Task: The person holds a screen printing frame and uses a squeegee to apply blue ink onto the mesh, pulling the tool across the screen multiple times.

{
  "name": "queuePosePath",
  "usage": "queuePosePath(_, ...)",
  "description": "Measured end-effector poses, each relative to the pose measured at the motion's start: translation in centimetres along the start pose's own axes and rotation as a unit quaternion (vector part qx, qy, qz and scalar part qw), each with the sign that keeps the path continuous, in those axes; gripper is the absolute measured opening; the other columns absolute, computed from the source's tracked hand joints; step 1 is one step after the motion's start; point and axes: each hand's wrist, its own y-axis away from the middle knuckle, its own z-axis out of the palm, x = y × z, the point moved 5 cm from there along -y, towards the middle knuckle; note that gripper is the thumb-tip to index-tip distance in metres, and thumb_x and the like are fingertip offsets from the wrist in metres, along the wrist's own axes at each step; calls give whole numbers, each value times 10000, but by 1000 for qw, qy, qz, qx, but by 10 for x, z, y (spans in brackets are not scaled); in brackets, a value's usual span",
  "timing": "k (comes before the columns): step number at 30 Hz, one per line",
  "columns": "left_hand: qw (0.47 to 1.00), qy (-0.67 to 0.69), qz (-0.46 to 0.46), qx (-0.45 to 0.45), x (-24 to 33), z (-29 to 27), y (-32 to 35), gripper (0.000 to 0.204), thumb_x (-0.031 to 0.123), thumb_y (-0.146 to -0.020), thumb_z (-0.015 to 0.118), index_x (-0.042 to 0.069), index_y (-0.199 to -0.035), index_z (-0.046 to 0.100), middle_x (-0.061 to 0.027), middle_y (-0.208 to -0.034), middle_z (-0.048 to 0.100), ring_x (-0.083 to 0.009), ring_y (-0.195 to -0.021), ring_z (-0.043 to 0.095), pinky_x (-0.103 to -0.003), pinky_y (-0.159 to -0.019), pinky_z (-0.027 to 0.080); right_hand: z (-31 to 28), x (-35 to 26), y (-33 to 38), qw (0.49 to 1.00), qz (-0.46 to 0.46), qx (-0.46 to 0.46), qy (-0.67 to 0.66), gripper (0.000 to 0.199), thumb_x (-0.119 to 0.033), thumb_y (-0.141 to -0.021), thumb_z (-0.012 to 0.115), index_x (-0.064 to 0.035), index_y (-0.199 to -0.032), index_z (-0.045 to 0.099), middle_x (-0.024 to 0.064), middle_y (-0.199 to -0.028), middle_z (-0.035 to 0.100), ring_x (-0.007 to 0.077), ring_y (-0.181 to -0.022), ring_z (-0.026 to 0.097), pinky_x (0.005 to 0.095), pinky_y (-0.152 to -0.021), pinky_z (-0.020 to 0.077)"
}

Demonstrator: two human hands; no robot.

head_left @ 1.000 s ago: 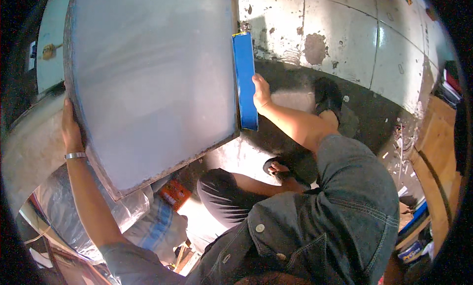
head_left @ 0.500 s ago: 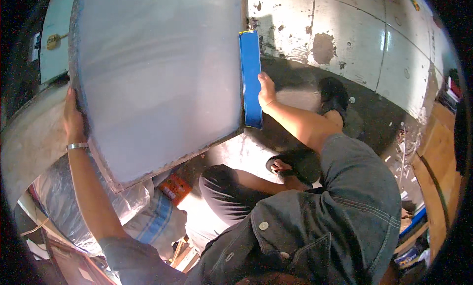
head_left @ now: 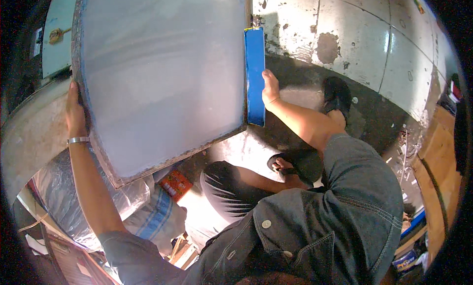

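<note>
A large screen-printing frame (head_left: 162, 83) with pale grey mesh tilts up in front of me, its lower corner pointing down toward the left. Blue residue runs along the inner edges of the mesh. My left hand (head_left: 76, 112), with a metal band at the wrist, is closed on the frame's left edge; some fingers are hidden behind it. Upright along the frame's right edge stands a long narrow blue scoop coater (head_left: 254, 78). My right hand (head_left: 270, 90) grips its outer side with the thumb up; the other fingers are out of sight behind it.
Below the frame lie a clear plastic sheet (head_left: 64, 196), a blue-striped sack (head_left: 157, 218) and an orange-red packet (head_left: 176, 185). Another person's bent leg (head_left: 221, 191) and sandalled foot (head_left: 283, 167) are close under the frame. Wooden boards (head_left: 436, 162) lean at the right.
The whole view shifts slightly, with frame, coater and floor a little higher or further right in the picture. Both hands keep their grips.
</note>
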Motion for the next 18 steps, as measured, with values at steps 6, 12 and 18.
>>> queuePosePath(6,1000,-25,10,5,-4,-6,-4,589,404,-979,387,-45,-1360,392,-104,-1364,457,-178,-1234,431,-278,-1053,296,-4,8,-2,999,29,11,-24,344,-351,-943,450,-32,-995,567,26,-948,582,129,-903,516,279,-852,392)
queuePosePath(12,999,20,-8,-29,1,2,2,574,410,-985,368,-16,-1368,390,-102,-1370,451,-199,-1241,424,-306,-1054,306,-8,12,-5,999,30,6,-30,317,-348,-944,451,-49,-955,558,11,-915,563,114,-872,504,268,-828,394)
queuePosePath(18,994,-40,100,-31,33,23,25,566,396,-977,385,38,-1412,332,-82,-1397,411,-189,-1271,392,-306,-1074,272,-9,9,-6,999,29,15,-40,287,-329,-944,447,-62,-917,549,-2,-876,544,108,-840,496,260,-805,394)
